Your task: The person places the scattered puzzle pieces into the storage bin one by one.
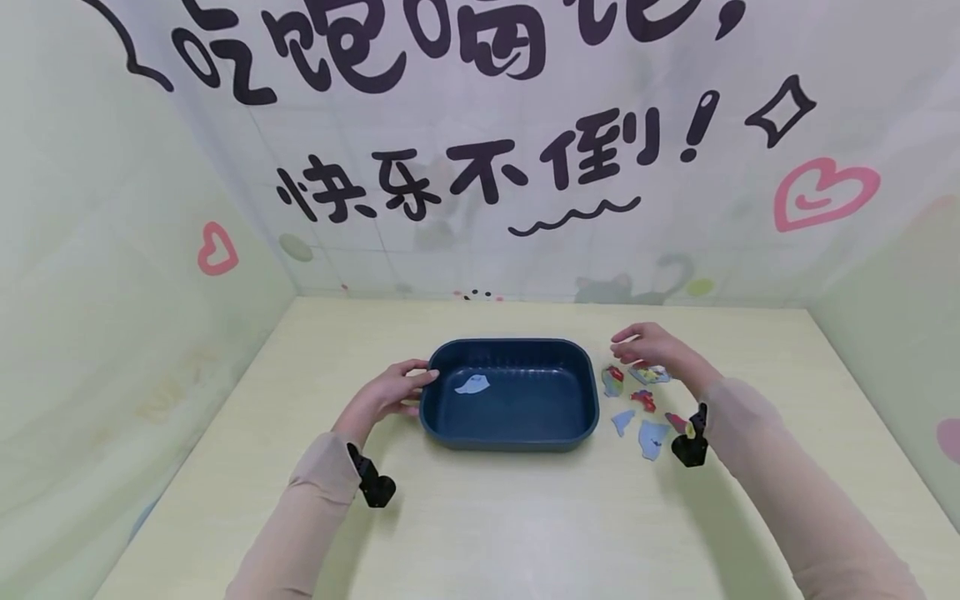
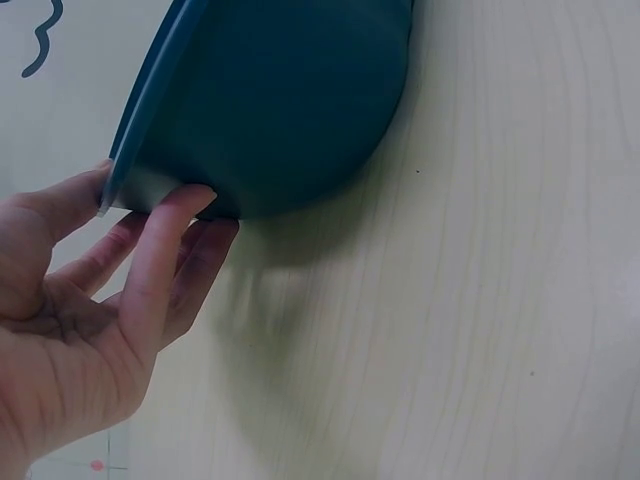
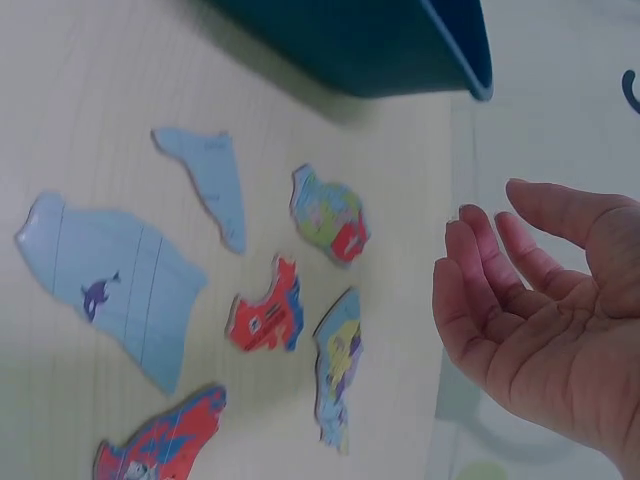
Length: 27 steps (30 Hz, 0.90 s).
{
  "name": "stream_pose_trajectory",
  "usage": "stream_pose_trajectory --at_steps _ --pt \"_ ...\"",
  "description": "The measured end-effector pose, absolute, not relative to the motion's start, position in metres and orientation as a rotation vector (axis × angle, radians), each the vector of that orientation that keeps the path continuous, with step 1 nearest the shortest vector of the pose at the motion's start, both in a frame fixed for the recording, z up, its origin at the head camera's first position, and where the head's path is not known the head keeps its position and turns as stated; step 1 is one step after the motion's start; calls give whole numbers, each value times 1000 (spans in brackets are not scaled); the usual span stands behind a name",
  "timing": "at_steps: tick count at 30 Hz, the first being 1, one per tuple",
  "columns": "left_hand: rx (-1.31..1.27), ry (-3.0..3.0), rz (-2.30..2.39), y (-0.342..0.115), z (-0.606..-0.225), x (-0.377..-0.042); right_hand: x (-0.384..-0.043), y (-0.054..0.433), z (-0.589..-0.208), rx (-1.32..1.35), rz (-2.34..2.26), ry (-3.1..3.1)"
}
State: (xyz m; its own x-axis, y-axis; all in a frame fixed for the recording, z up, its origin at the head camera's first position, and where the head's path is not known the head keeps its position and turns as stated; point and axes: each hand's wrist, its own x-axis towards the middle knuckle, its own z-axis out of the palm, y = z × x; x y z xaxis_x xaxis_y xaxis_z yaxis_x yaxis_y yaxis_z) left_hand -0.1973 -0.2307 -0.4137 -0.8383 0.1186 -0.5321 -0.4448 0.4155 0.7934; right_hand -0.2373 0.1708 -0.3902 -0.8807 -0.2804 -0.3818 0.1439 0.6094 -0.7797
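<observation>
Where tray (image 1: pixel 510 443) ends, pieces (image 3: pixel 130 270) lie apart.

Room lies above the tray (image 1: pixel 525 408), whose walls (image 1: pixel 510 445) block sideways passage.

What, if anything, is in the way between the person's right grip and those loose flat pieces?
Nothing visible: only open space separates the right grip from the loose flat pieces. The dark blue tray stands beside them, not in between.
</observation>
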Motion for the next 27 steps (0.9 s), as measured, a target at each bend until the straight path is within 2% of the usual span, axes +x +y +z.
stream_pose_trajectory --at_steps 27 --pt "-276 2153 1411 -231 -413 -200 -228 225 -411 48 -1110 2478"
